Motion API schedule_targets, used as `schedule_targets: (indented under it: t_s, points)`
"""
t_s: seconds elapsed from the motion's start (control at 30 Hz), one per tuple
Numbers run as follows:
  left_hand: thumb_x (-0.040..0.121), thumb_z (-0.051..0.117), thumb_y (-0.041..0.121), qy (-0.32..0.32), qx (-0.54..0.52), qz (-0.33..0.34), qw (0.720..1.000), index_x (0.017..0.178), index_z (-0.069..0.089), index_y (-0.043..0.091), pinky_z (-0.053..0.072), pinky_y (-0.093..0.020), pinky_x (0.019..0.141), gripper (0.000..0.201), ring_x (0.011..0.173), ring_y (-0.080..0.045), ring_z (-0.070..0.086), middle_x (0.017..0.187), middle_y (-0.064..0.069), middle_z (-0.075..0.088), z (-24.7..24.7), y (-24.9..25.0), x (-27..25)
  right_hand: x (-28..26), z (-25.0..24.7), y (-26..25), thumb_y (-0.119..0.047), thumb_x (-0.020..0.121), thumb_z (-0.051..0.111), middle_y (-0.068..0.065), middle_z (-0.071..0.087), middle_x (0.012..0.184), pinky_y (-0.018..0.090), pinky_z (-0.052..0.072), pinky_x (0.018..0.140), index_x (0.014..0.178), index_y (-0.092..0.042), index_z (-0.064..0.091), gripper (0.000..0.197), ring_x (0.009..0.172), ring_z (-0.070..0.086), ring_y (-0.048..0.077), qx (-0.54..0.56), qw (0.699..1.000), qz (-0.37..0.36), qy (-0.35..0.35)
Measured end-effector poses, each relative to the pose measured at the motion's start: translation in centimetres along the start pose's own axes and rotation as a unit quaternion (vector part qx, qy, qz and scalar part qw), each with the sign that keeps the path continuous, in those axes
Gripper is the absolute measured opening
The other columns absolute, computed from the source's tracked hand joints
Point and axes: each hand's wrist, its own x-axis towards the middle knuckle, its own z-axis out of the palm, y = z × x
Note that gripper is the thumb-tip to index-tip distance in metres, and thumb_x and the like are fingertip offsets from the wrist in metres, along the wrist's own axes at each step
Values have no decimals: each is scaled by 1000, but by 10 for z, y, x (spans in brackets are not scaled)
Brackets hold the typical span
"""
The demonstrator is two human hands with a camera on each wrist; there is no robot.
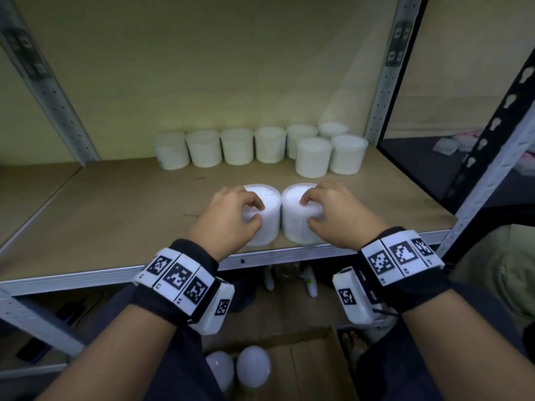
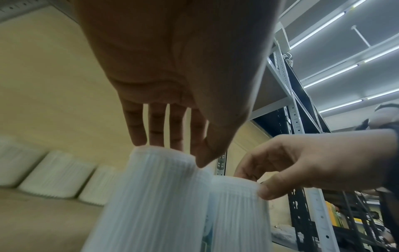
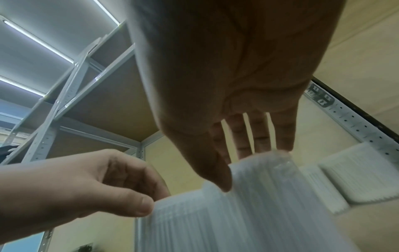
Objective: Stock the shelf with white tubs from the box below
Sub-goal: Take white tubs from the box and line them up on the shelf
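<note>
Both hands are gripping white tubs from above near the front edge of the shelf (image 1: 115, 215): the left hand (image 1: 228, 218) is pinching the rim of the left tub (image 1: 267, 224) between thumb and curled fingers, and the right hand (image 1: 338, 212) is doing the same to the right tub (image 1: 295, 224). The two tubs are standing upright, side by side and touching or nearly so. Eight more white tubs (image 1: 237, 146) are sitting at the back of the shelf, two of them in front on the right. Below, the cardboard box (image 1: 307, 369) is holding two more rounded white items (image 1: 253, 369).
</note>
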Motion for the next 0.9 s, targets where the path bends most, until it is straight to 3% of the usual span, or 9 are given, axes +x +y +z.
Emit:
schedule_targets:
  t_s: [0.1, 0.3, 0.57, 0.7, 0.9]
  points:
    - [84, 61, 22, 8, 7, 5, 1000, 98, 70, 24, 45, -30, 95, 17, 108, -15, 56, 107, 5, 65, 0, 1, 3, 5, -2, 0, -15, 85, 59, 3, 55, 125, 29, 37, 103, 121, -18, 61, 37, 125, 42, 20, -13, 1000, -7, 0]
    - [85, 61, 25, 32, 29, -5, 999, 98, 72, 26, 46, -35, 94, 17, 107, -16, 59, 109, 6, 68, 2, -4, 13, 21, -2, -2, -16, 86, 58, 4, 59, 126, 31, 41, 102, 122, -18, 61, 36, 123, 46, 21, -22, 1000, -14, -4]
    - [89, 58, 26, 33, 78, -32, 996, 104, 71, 27, 40, -25, 87, 20, 109, -15, 61, 116, 6, 68, 0, -16, 47, 68, 4, -5, -17, 86, 61, 6, 60, 127, 29, 45, 92, 121, -18, 62, 35, 116, 56, 22, -38, 999, 0, -2]
    - [90, 58, 24, 36, 71, -44, 996, 106, 71, 24, 42, -25, 88, 20, 109, -15, 61, 116, 4, 69, 1, -28, 69, 95, 8, -5, -18, 87, 61, 7, 59, 126, 28, 44, 86, 122, -19, 61, 35, 114, 57, 24, -40, 999, 12, -3]
    - [89, 60, 20, 30, 54, -54, 997, 105, 72, 19, 43, -21, 87, 20, 106, -15, 63, 113, 2, 70, 5, -44, 107, 137, 13, -3, -17, 89, 59, 7, 61, 126, 28, 44, 93, 123, -17, 60, 35, 117, 55, 24, -54, 998, 10, 1]
